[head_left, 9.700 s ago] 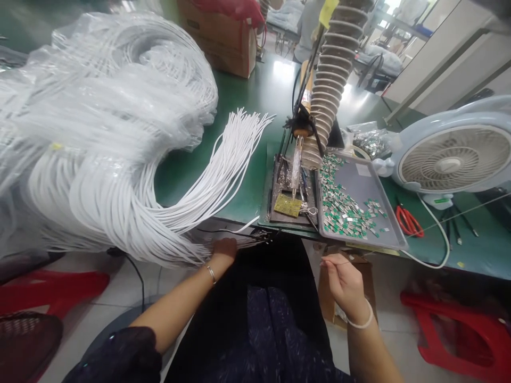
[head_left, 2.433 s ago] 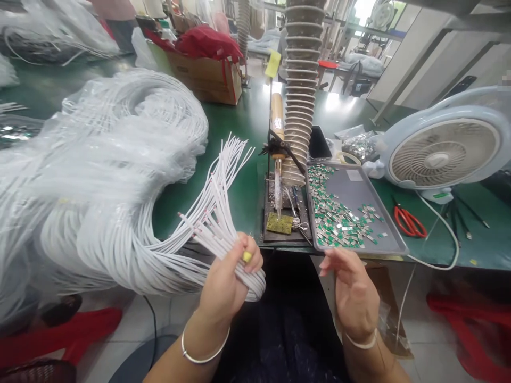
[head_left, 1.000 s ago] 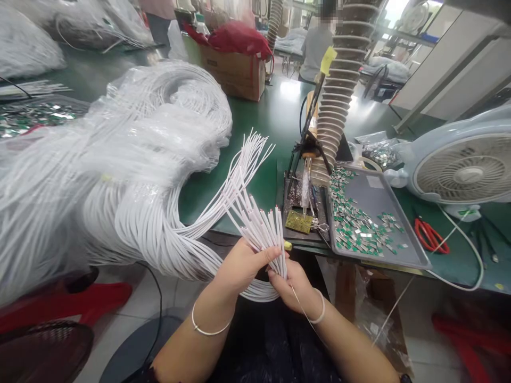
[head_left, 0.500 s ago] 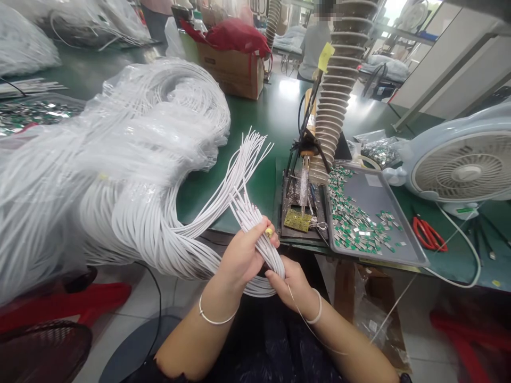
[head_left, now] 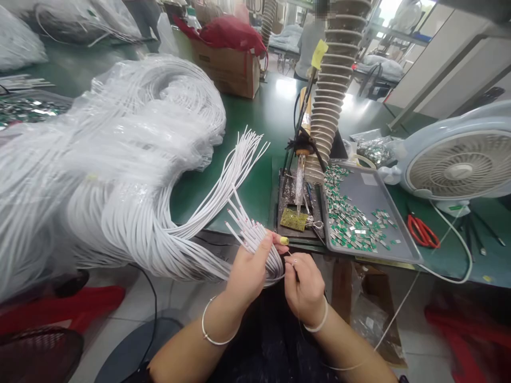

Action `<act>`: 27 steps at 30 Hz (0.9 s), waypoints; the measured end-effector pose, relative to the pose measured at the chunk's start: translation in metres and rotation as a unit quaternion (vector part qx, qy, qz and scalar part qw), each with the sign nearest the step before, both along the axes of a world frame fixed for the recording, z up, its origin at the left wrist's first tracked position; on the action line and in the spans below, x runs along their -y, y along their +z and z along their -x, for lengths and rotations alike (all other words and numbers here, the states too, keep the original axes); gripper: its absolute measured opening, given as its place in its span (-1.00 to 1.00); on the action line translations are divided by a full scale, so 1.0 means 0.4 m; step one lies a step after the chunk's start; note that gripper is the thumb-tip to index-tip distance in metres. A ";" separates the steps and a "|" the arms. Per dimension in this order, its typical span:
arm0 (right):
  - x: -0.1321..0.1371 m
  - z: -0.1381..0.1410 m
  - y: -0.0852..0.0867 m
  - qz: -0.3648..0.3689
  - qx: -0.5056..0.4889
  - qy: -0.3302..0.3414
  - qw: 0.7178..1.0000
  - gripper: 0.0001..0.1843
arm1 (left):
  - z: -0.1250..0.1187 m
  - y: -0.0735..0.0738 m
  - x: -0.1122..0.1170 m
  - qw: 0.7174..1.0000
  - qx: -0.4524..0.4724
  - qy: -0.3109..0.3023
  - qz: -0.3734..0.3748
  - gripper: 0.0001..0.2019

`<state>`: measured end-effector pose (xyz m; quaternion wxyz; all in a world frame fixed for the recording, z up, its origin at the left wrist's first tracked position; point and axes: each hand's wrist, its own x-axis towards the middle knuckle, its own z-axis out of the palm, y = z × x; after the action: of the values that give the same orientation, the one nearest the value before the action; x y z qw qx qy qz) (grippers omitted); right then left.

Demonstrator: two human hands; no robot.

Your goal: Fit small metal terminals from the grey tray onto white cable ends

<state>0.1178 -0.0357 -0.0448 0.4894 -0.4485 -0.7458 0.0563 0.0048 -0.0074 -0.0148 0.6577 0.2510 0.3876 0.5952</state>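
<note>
My left hand (head_left: 249, 268) is closed round a bunch of white cable ends (head_left: 251, 234) below the bench edge; the ends fan up and to the left past my thumb. My right hand (head_left: 305, 287) sits just to the right, its fingers pinched on a thin solder wire (head_left: 389, 322) that trails off to the lower right. Its fingertips nearly touch the cable bunch. The cables run back into a big plastic-wrapped coil of white cables (head_left: 99, 159) on the left. A soldering iron (head_left: 299, 178) hangs over a small jig (head_left: 293, 218) right in front.
A grey tray (head_left: 383, 199) with several small green-and-metal parts lies right of the jig. A white desk fan (head_left: 459, 170), red scissors (head_left: 423, 231), a ribbed fume hose (head_left: 329, 80) and a cardboard box (head_left: 227, 66) stand on the green bench (head_left: 263, 122). Red stools are on the floor.
Both hands have lifted slightly toward the bench edge. My right hand has slid from under the cable bunch to its right side, pinching the thin wire. The cable ends sit lower in my left fist.
</note>
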 end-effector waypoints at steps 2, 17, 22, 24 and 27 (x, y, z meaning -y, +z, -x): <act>-0.001 -0.009 0.020 0.025 -0.010 -0.006 1.000 -0.85 | -0.004 -0.014 0.010 0.997 -0.064 -0.029 -0.037 -0.83; 0.012 -0.035 0.059 0.107 -0.024 0.080 0.991 -0.67 | 0.013 -0.022 0.015 0.994 -0.091 -0.044 -0.051 -0.81; 0.031 -0.063 0.087 0.158 -0.147 0.125 0.968 -0.64 | 0.018 -0.019 0.008 0.992 -0.105 -0.040 -0.049 -0.83; 0.033 -0.063 0.093 0.182 -0.171 0.155 0.956 -0.65 | 0.019 -0.011 0.015 0.987 -0.125 -0.091 -0.053 -0.81; 0.031 -0.054 0.095 0.210 -0.187 0.196 0.940 -0.67 | 0.019 -0.004 0.026 0.981 -0.120 -0.144 -0.045 -0.78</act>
<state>0.1393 -0.0483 -0.0069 0.4941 -0.3677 -0.6851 0.3890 -0.0029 -0.0178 -0.0165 0.6731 0.4027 0.3968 0.4769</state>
